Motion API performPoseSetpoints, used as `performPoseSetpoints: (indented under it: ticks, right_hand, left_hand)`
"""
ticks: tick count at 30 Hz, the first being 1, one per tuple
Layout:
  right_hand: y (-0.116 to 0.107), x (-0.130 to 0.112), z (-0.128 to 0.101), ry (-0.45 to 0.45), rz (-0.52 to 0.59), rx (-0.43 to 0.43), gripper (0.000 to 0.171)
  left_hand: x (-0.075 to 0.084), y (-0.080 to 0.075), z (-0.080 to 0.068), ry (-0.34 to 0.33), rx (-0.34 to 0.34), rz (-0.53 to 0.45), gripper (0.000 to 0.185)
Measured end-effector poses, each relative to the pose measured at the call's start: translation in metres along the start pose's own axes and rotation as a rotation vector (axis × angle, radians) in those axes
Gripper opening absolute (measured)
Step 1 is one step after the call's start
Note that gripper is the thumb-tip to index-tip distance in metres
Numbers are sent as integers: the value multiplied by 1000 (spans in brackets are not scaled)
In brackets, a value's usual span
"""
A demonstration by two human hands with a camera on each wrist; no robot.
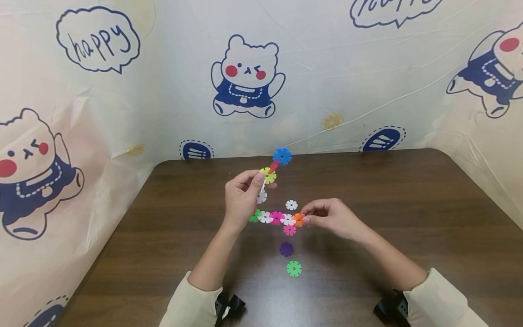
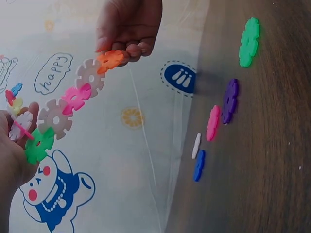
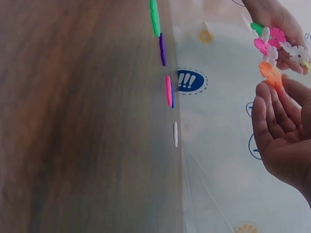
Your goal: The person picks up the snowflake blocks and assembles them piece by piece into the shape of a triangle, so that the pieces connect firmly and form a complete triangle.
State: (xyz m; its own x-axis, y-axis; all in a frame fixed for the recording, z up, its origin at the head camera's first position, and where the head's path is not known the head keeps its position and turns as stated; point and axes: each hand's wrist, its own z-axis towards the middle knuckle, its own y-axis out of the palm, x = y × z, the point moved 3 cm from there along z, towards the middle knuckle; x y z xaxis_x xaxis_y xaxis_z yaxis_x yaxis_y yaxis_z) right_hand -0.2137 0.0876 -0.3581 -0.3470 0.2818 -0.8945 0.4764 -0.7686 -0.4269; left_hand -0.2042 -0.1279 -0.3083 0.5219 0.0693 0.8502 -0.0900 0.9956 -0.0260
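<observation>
**Dark wood table, bear-print backdrop, a chain of snowflake discs held in the air**

Dark brown table (image 1: 408, 218) walled on three sides by cream plastic sheeting (image 1: 171, 113) printed with bears and "happy" bubbles

Held up off the wood between both hands: a joined chain of notched plastic discs (image 1: 277, 217), running green, white, pink, white, orange, with a second branch rising past white and yellow to a blue disc (image 1: 282, 156) at the top. Probably lifted clear so the slots can be lined up without the tabletop interfering

Left hand (image 1: 241, 200) curled around the green-and-white end, thumb and fingers wrapped on the upright branch, steadying the whole piece. Right hand (image 1: 331, 217) with fingertips bunched and pinching the orange disc (image 1: 298, 219) at the far end of the row; seen clearly from the left wrist view, where the fingers close over that orange piece (image 2: 111, 59)

Lying loose on the table beneath and near the chain: a white disc (image 1: 291, 205), a pink disc (image 1: 289, 230), a purple disc (image 1: 286, 249) and a green disc (image 1: 293, 268), all apart from one another, none touched

Nothing standing between hands and loose pieces; only the hanging chain itself partly covering the pink one from above
</observation>
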Motion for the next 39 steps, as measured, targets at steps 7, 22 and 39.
performPoseSetpoints:
  ticks: [7, 22, 39]
  right_hand:
    - [3, 0, 1, -22, -4, 4, 12]
    - [-5, -8, 1, -57, 8, 180, 7]
    - [-7, -16, 6, -86, 145, 253, 11]
  left_hand:
    - [-2, -1, 1, -86, 8, 83, 21]
    - [12, -4, -4, 579, 193, 396, 28]
    - [0, 40, -26, 1061, -221, 1051, 33]
